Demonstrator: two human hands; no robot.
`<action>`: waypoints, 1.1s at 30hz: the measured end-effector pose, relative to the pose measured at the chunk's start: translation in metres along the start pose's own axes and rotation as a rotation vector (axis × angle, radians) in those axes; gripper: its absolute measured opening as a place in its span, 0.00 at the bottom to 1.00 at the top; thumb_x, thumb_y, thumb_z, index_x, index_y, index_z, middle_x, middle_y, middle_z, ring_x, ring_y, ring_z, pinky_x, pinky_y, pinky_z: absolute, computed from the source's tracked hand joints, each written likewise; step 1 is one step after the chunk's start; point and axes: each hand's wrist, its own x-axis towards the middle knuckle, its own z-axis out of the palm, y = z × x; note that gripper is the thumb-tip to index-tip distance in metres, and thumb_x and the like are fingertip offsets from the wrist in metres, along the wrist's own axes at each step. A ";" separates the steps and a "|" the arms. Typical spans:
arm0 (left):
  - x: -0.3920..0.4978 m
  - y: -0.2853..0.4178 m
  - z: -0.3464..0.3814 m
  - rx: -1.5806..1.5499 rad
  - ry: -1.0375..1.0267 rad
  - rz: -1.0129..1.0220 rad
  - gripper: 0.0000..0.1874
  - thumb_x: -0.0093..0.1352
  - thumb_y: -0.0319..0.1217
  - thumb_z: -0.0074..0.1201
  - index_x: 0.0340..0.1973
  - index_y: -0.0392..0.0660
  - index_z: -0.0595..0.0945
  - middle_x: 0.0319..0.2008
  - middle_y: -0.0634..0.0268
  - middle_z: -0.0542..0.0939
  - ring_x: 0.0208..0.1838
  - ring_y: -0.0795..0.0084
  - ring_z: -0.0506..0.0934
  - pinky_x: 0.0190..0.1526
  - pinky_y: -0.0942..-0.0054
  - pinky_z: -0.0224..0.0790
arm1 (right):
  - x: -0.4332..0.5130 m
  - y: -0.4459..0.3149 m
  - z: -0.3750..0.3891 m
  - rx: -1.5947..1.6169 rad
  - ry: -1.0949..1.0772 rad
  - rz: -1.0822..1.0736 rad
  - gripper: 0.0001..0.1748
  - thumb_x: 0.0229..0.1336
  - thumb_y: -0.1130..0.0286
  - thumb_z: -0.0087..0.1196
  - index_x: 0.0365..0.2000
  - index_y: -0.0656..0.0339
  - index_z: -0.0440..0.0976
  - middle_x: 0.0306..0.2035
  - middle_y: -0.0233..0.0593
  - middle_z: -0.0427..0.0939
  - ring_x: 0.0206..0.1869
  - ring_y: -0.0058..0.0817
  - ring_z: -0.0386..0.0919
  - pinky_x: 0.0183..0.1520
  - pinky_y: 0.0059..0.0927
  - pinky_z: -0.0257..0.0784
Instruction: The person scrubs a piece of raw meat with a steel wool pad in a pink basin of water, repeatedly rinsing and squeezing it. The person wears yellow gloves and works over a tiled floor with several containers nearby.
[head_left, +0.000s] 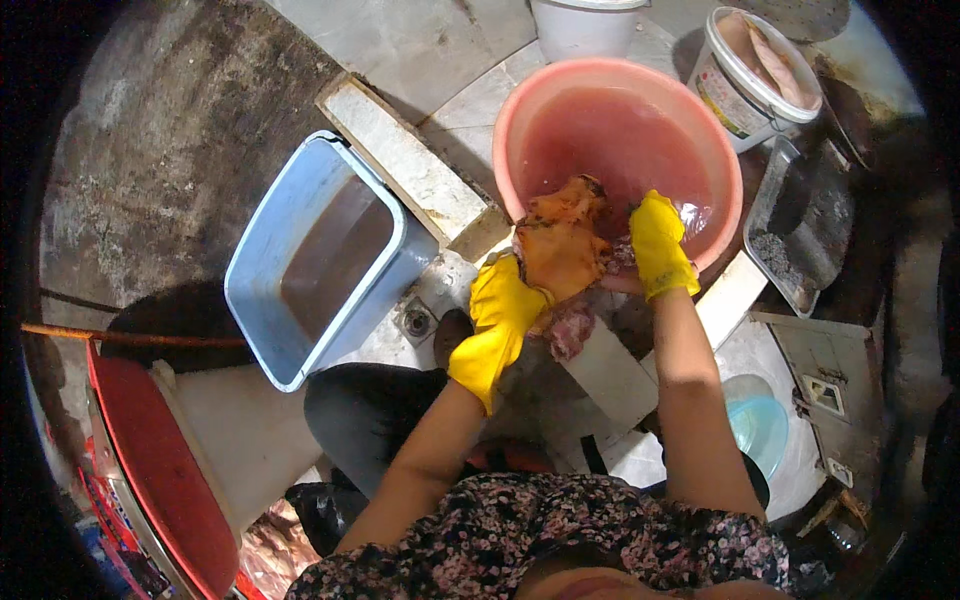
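Yellow rubber gloves cover both of my hands. My left hand (504, 304) grips the lower left edge of a piece of orange-brown animal skin or meat (562, 251), which lies over the near rim of a pink plastic tub (504, 161). Cloudy reddish water (615, 142) fills much of the tub. Pinkish raw flesh (572, 330) hangs below the piece, outside the tub. My right hand (660, 240) is over the near right part of the tub, beside the piece and apart from it; its fingers are curled, and whether they hold anything is hidden.
A blue rectangular tub (405, 225) with murky water stands left, beside a pale stone block (409, 154). Behind the pink tub are a white bucket (585, 30) and a bucket holding pale pieces (716, 97). A metal tray (757, 195) and a turquoise bowl (776, 435) lie right.
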 end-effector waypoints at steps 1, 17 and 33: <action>-0.001 -0.004 0.000 0.028 0.035 -0.010 0.34 0.52 0.43 0.78 0.51 0.41 0.82 0.49 0.46 0.86 0.58 0.39 0.80 0.59 0.48 0.75 | 0.008 0.000 0.006 -0.097 -0.129 -0.015 0.19 0.68 0.57 0.56 0.51 0.57 0.85 0.57 0.54 0.86 0.62 0.57 0.82 0.67 0.57 0.75; -0.008 0.018 0.024 0.073 0.233 0.240 0.17 0.70 0.43 0.62 0.41 0.41 0.85 0.39 0.50 0.86 0.40 0.43 0.84 0.42 0.49 0.78 | -0.090 -0.139 -0.032 0.135 0.073 -0.482 0.11 0.69 0.63 0.57 0.43 0.56 0.85 0.50 0.51 0.87 0.55 0.51 0.85 0.53 0.49 0.81; -0.015 0.017 0.013 0.175 0.148 0.173 0.22 0.64 0.43 0.68 0.49 0.43 0.85 0.45 0.51 0.87 0.46 0.46 0.86 0.44 0.51 0.80 | -0.124 -0.141 -0.026 0.091 0.199 -0.561 0.11 0.65 0.69 0.57 0.41 0.54 0.88 0.40 0.49 0.88 0.44 0.53 0.89 0.44 0.55 0.84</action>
